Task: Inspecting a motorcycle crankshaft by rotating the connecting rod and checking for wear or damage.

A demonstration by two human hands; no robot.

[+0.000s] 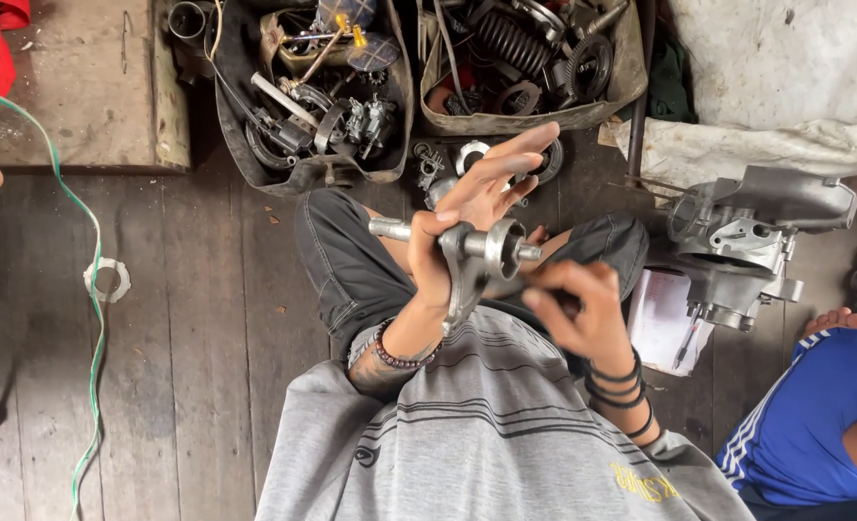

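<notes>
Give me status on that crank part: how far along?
Done: engine looks stripped; bare casing sits on the floor, loose gears and parts fill two bags.
In hand: left hand props the metal shaft assembly with its palm, fingers spread; right hand pinches something too small to identify.
Left: shaft is outside the casing; nothing refitted yet.

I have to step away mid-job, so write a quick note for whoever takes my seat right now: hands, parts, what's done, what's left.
Left hand: fingers spread open, palm steadying the metal crankshaft across the lap.
Right hand: fingers curled at the shaft's right end; whether it grips anything is hidden.
Engine casing sits on the wooden floor to the right. Two bags of parts lie ahead.
Done: crankshaft is out of the casing.
Left: cannot tell from here; check the shaft end first.
</notes>
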